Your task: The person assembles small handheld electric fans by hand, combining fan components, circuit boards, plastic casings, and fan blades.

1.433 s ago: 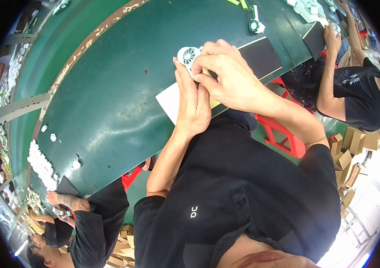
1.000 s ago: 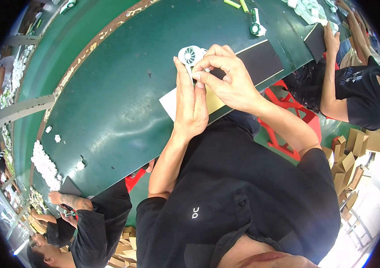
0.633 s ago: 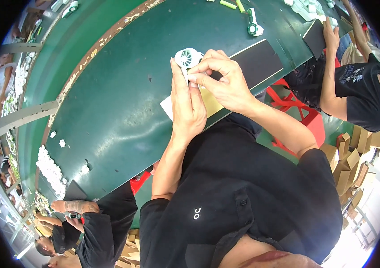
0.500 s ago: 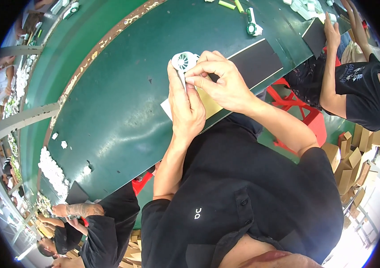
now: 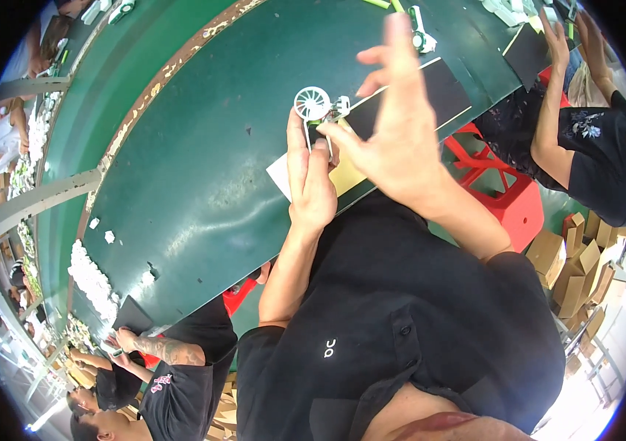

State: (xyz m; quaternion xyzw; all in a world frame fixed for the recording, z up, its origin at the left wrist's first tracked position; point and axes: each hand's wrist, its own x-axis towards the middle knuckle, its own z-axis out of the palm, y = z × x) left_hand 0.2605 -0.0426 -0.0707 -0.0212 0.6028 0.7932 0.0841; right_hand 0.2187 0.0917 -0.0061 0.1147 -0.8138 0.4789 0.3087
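My left hand is closed round a small white handheld fan and holds it upright over the table. The fan's round grille with radial spokes shows above my fingers. Its handle looks parted, with a white piece standing off to the right and something dark and green between; the details are too small to tell. My right hand is open, fingers spread and a little blurred, just right of the fan. Its thumb tip is close to the handle, and its long finger reaches up towards a white-and-green fan part on the table.
A black pad and a yellow sheet lie at the near edge of the green table. Yellow-green cylinders lie at the far side, white pieces at the left. Co-workers sit on both sides; a red stool stands right.
My right hand has let go of the fan, opened and swung up and right. The fan, still in my left hand, now shows its handle parted.
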